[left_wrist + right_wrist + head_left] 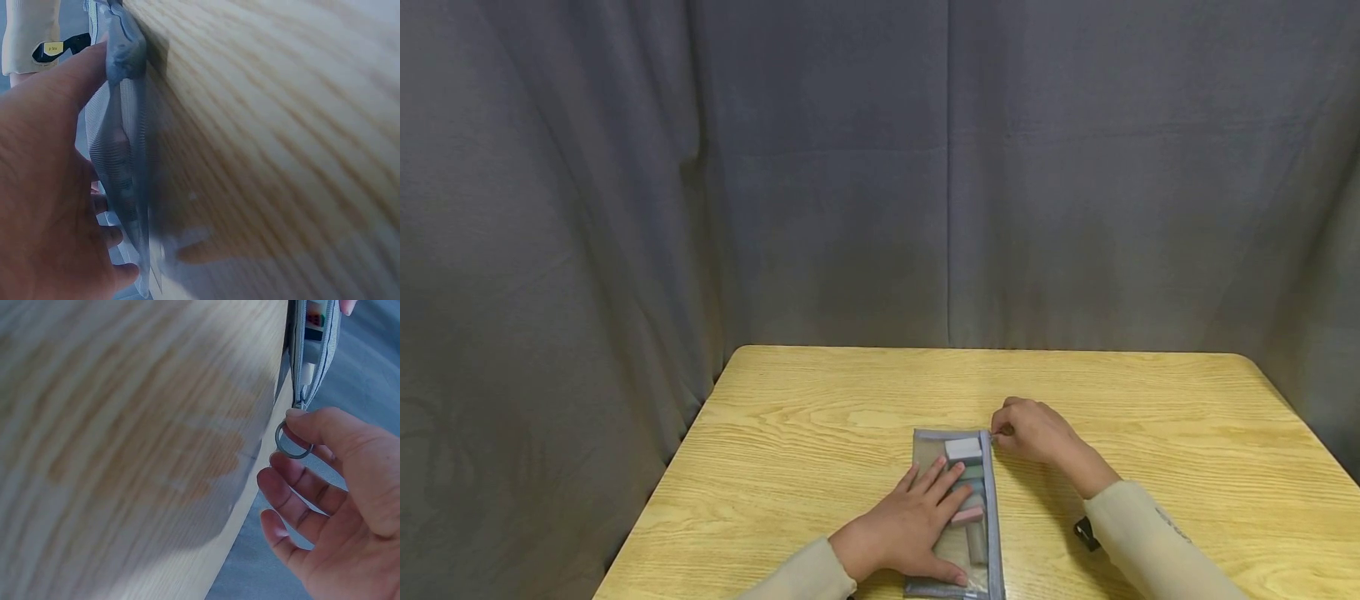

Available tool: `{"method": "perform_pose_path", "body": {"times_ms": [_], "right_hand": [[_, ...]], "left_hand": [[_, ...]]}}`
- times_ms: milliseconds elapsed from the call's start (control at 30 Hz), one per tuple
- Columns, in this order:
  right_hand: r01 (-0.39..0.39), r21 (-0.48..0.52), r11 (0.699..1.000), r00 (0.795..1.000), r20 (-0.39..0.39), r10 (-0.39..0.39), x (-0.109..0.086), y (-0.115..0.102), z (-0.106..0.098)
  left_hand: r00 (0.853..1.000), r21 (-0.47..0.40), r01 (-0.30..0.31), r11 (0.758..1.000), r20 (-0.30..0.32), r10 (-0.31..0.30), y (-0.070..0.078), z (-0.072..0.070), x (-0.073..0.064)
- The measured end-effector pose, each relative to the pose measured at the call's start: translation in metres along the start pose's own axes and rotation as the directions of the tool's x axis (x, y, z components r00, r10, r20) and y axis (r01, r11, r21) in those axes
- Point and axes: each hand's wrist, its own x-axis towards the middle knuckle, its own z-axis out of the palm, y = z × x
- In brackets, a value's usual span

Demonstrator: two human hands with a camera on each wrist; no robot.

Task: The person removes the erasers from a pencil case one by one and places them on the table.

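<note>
A grey see-through mesh zip pouch lies on the table with several small blocks inside, among them a white block and a pink block. My left hand rests on top with fingers spread, pressing the pouch down. At the pouch's far right corner, my right hand pinches the zipper's metal pull ring between thumb and index finger. Its other fingers curve loosely beneath. In the right wrist view the zipper is parted, with contents showing between its teeth and the slider by the ring.
The wooden table spreads around the pouch on all sides. Grey curtains hang behind it and along the left and right. A black strap shows under the right sleeve.
</note>
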Motion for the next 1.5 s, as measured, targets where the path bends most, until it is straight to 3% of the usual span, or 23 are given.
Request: {"method": "perform_pose_path", "body": {"times_ms": [867, 1067, 1500], "right_hand": [[-0.009, 0.006, 1.0, 1.0, 0.015, 0.009, 0.001, 0.001, 0.003], [0.006, 0.022, 1.0, 1.0, 0.015, -0.006, 0.001, 0.006, 0.001], [0.003, 0.033, 0.999, 1.0, 0.028, -0.004, 0.0, 0.006, 0.0]], "left_hand": [[1.0, 0.008, -0.004, 1.0, -0.007, 0.004, -0.001, 0.004, 0.0], [1.0, 0.031, -0.016, 0.999, -0.024, 0.017, -0.001, 0.0, 0.002], [1.0, 0.044, 0.012, 0.999, 0.002, -0.012, 0.004, -0.013, 0.006]]}}
